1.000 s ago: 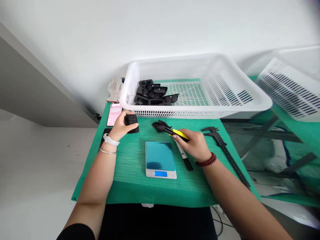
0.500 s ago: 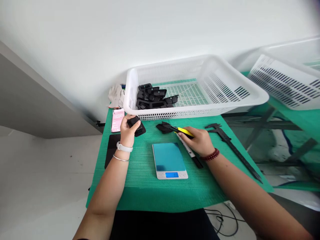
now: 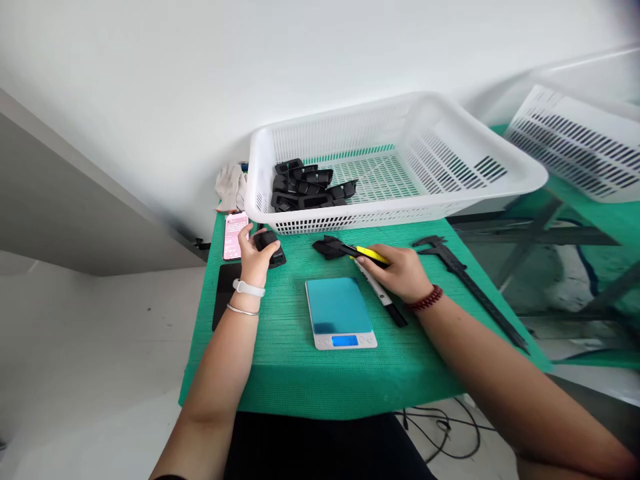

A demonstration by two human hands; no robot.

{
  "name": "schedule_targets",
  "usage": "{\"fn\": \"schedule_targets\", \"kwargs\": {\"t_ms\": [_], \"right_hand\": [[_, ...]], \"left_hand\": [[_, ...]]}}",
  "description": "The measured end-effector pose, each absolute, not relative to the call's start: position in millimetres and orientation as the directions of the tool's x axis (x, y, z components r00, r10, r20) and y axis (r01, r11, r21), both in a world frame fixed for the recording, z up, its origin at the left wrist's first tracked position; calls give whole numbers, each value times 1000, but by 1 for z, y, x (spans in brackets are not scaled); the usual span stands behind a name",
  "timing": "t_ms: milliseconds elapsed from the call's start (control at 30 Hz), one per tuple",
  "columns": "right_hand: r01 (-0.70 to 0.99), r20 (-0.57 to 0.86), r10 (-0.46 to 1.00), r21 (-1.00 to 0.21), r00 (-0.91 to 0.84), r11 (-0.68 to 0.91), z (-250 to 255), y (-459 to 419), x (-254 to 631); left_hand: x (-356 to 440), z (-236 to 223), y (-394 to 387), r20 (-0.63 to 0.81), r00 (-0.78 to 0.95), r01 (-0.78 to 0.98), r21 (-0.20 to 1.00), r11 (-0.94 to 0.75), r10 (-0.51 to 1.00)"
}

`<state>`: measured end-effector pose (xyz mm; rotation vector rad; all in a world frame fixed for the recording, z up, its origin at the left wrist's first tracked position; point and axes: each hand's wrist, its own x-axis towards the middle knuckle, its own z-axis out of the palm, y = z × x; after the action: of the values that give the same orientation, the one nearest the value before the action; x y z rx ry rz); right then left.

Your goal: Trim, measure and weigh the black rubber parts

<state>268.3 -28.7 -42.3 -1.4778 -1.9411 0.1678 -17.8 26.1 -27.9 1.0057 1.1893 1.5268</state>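
My left hand (image 3: 256, 260) is closed around a black moulded plastic part (image 3: 273, 248), thumb on its near side, at the front left of the white basket. Some of its fingers are hidden behind the part. My right hand (image 3: 403, 273) grips a yellow-and-black utility knife (image 3: 373, 255) that points left. Its tip end lies over a small crumpled black piece (image 3: 326, 247). Partly under the right hand is a white marker with a black cap (image 3: 383, 297). A digital scale (image 3: 341, 307) with a lit blue display sits between the hands, bare on top.
The white basket (image 3: 400, 212) holds several black plastic parts (image 3: 310, 187) on its left side. Black calipers (image 3: 465, 280) lie to the right. On the left are a phone (image 3: 234, 237), a flat black pad (image 3: 225, 293) and gloves (image 3: 231, 187). Another basket (image 3: 575, 147) stands at far right.
My left fingers have loosened and spread slightly around the black part, with the index finger raised. My right hand keeps its hold on the knife. The view has shifted a little.
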Motion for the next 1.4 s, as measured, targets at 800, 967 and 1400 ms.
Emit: {"fn": "schedule_targets", "kwargs": {"t_ms": [800,967,1400], "right_hand": [[758,394,879,-477,-268,444,-26,-36,261],[724,417,872,-514,-257,459,-21,-43,257],[577,287,937,-738,-200,349,-15,-52,262]], "left_hand": [[-11,-12,21,-54,-214,-218,976,6,975],[-27,-6,25,-165,-215,-208,971,120,963],[-40,4,32,-173,-187,-236,963,127,967]]}}
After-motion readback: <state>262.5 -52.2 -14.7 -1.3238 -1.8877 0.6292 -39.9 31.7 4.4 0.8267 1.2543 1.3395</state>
